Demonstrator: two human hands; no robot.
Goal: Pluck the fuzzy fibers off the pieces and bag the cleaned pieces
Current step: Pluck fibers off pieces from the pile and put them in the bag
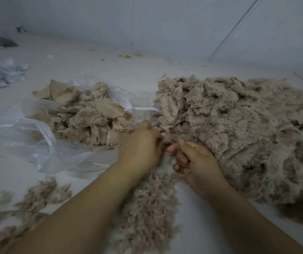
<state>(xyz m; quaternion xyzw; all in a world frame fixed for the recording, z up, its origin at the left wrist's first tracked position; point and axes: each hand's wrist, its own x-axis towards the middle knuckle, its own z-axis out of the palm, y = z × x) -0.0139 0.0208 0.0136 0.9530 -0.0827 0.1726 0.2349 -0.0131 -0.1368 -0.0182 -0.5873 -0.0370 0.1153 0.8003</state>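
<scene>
- Nearest to me, loose plucked fibers point(147, 208) lay strewn over the white bench point(92, 70), between and to the left of the person's forearms.
- The left hand point(141, 145) was curled with its back up, its grip closed on something I could not make out through the blur.
- The right hand point(196, 162) sat just beside it, fingers curled, thumb and forefinger pinching toward a tuft at the edge of the pile.
- On the right spread a big heap of fuzzy pieces point(238, 125).
- Farther left, a clear plastic bag point(37, 140) lay open, holding cleaned pieces point(92, 114) with smoother tan faces.
- Beyond rose a pale wall point(147, 24).
</scene>
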